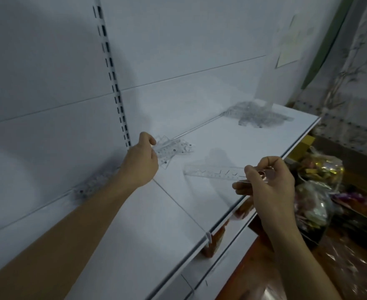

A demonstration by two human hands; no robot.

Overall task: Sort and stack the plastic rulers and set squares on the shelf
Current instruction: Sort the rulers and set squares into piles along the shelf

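Right hand (266, 182) pinches one end of a clear ruler (216, 171) just above the shelf (135, 224) near its front edge, while left hand (142, 161) grips clear rulers (173, 149) at the shelf's back edge.

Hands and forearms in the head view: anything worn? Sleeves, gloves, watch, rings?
Nothing worn that shows. The left hand and right hand are bare, without gloves, and no rings can be made out. Both forearms are uncovered up to the frame edge: no sleeve, watch or wristband in view. The picture is dim and a bit soft, so small jewellery could be missed.
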